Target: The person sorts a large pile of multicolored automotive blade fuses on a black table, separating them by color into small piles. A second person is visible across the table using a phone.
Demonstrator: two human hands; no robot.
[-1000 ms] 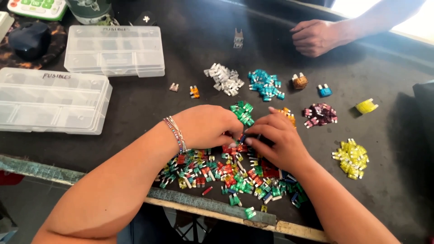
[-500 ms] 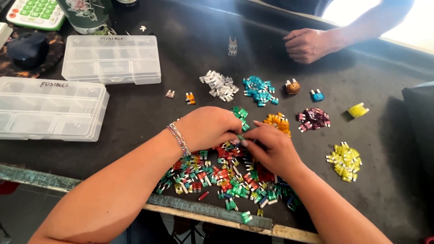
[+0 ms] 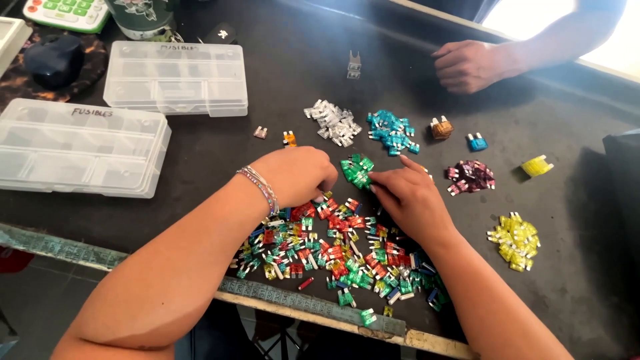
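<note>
Sorting is being carried out over the mixed heap of blade fuses (image 3: 333,253) at the table's near edge. The left hand (image 3: 297,175) is curled, its fingertips hidden, so its grip cannot be told. The right hand (image 3: 410,200) is lying loosely open, fingers touching the small green pile (image 3: 357,170). Colours are best being kept apart, each piece nudged fully clear of the heap.

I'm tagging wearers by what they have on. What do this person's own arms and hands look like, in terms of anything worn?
Both forearms are bare, with no sleeves or gloves in view. The left hand has a thin beaded bracelet of several strands, silvery with pinkish beads, at the wrist. The right hand shows nothing at the wrist. No rings can be made out.
</note>
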